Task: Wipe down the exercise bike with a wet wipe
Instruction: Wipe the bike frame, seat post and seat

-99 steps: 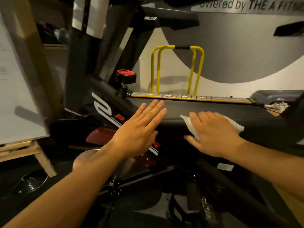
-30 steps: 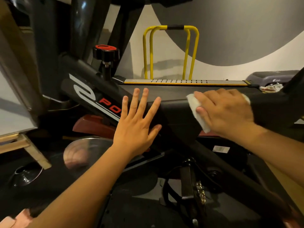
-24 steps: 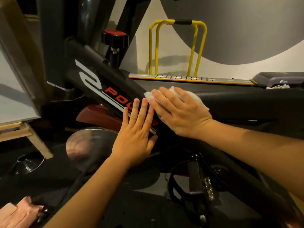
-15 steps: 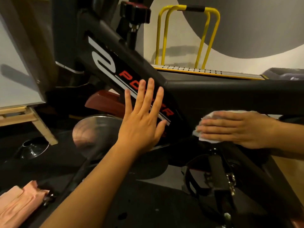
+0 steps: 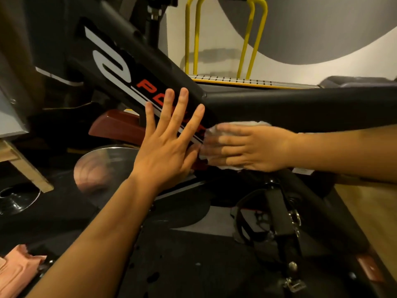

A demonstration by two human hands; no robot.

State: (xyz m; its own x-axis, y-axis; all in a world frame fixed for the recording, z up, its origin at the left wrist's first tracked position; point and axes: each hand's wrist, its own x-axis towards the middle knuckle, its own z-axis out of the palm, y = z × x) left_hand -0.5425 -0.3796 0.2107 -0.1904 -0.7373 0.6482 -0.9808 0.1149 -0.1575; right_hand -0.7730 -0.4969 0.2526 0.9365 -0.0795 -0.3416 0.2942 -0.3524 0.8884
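The black exercise bike frame (image 5: 133,59) with white and red lettering slants down from upper left to a horizontal black bar (image 5: 300,104). My left hand (image 5: 167,143) lies flat with spread straight fingers against the slanted tube's side. My right hand (image 5: 247,147) presses the white wet wipe (image 5: 242,124) flat against the frame just under the joint, fingers straight and pointing left, almost touching my left hand. Most of the wipe is hidden under the hand.
A silver flywheel (image 5: 103,164) sits below my left hand, with a dark red brake block (image 5: 116,125) above it. A pedal with strap (image 5: 279,216) lies lower right. Yellow rails (image 5: 225,35) stand behind. A pink cloth (image 5: 15,272) lies bottom left; a wooden stand (image 5: 23,166) is left.
My right hand slid the wipe from the top of the horizontal bar down to its underside, then left toward my left hand. The left hand stayed flat on the slanted tube.
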